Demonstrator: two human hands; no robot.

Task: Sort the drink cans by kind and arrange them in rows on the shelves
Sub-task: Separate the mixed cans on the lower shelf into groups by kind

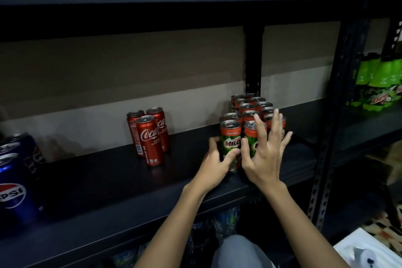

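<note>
Three Coca-Cola cans [150,135] left of Milo cans [248,119]

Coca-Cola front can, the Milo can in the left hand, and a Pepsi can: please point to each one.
Coca-Cola front can [150,140], head view, on its red label.
Milo can [231,140], head view, on its logo.
Pepsi can [13,193], head view, on its logo.

The shelf [108,191] was black. The Milo cans [231,143] were green with orange tops and a red name patch. The Coke cans [150,141] were red with white writing. The Pepsi cans [15,185] were dark blue with a red, white and blue circle. The bottles [378,85] at the side were bright green.
</note>
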